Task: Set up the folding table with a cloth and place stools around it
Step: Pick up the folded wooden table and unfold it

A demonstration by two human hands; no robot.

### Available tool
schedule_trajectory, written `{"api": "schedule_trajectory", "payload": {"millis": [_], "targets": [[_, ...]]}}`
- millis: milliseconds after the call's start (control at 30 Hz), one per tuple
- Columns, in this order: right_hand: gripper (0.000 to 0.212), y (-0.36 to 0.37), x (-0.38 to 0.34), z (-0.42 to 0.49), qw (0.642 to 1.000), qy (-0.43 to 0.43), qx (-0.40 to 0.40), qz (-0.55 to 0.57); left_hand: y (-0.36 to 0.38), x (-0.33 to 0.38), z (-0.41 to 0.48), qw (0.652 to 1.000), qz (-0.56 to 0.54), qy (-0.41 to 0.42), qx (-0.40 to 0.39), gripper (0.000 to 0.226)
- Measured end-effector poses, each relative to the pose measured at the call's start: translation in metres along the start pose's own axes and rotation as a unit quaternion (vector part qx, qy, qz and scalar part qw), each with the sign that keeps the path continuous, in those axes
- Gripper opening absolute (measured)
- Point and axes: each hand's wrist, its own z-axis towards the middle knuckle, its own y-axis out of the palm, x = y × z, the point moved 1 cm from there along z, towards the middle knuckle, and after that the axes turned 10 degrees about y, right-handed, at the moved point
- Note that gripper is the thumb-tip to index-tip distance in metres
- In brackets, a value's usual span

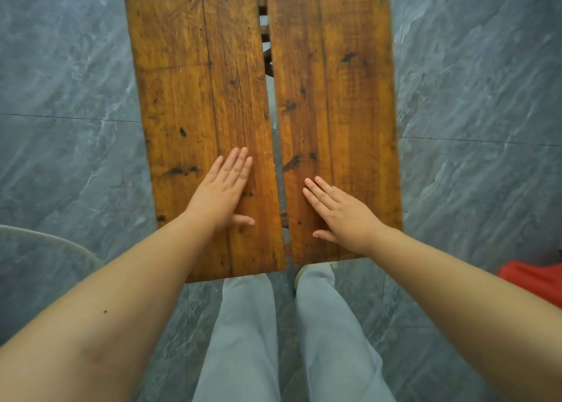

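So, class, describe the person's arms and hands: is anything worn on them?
The left forearm, with one small dark spot, and right forearm are bare, no sleeves in view. The left hand and right hand wear no gloves, rings or watch.

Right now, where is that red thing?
The red thing sits at the head view's far right edge, partly cut off, just outside the right forearm and nearer the person than the folding table.

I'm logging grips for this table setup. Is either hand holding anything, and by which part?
Nothing is held. The left hand lies flat on the left board, the right hand on the right board.
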Motion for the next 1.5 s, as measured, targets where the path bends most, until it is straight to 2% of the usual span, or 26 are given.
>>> {"api": "schedule_trajectory", "payload": {"millis": [67,133,300,400,500,567,633,700,800,900,1000,1167,1500], "targets": [[0.090,0.013,0.000,0.003,0.999,0.005,-0.043,0.003,0.016,-0.010,-0.010,0.998,0.008,-0.030,-0.056,0.129],[0.088,0.021,-0.004,0.001,0.999,0.006,-0.040,0.008,0.023,-0.014,-0.016,0.996,-0.005,-0.042,-0.074,0.129],[0.090,0.019,-0.011,0.004,0.999,0.022,-0.042,0.018,0.017,-0.011,-0.012,0.995,-0.014,-0.054,-0.088,0.129],[0.084,0.012,-0.003,0.004,0.999,0.006,-0.045,0.016,0.013,-0.009,-0.013,0.994,-0.013,-0.070,-0.088,0.129],[0.080,0.002,0.008,0.005,0.999,0.028,-0.011,0.031,0.012,-0.005,-0.019,0.986,-0.077,-0.133,-0.071,0.134],[0.085,-0.003,0.019,0.007,0.988,0.127,0.024,0.079,0.015,-0.001,-0.028,0.964,-0.145,-0.217,-0.047,0.138],[0.094,-0.006,0.031,0.007,0.958,0.238,0.050,0.153,0.020,0.005,-0.038,0.929,-0.212,-0.303,-0.023,0.142],[0.103,-0.005,0.040,0.007,0.922,0.314,0.059,0.219,0.026,0.009,-0.048,0.890,-0.271,-0.367,-0.015,0.144],[0.115,0.003,0.046,0.006,0.876,0.380,0.034,0.294,0.034,0.013,-0.056,0.840,-0.332,-0.429,-0.015,0.145],[0.124,0.012,0.044,0.006,0.850,0.405,0.007,0.335,0.042,0.013,-0.056,0.821,-0.365,-0.439,-0.008,0.146],[0.125,0.018,0.045,0.004,0.844,0.408,0.012,0.348,0.045,0.012,-0.055,0.816,-0.382,-0.434,0.009,0.146],[0.123,0.025,0.045,-0.001,0.834,0.421,0.024,0.356,0.052,0.014,-0.059,0.828,-0.377,-0.415,0.026,0.144],[0.122,0.062,0.001,-0.049,0.781,0.486,0.010,0.393,0.068,0.021,-0.079,0.874,-0.335,-0.351,0.027,0.142]]}}
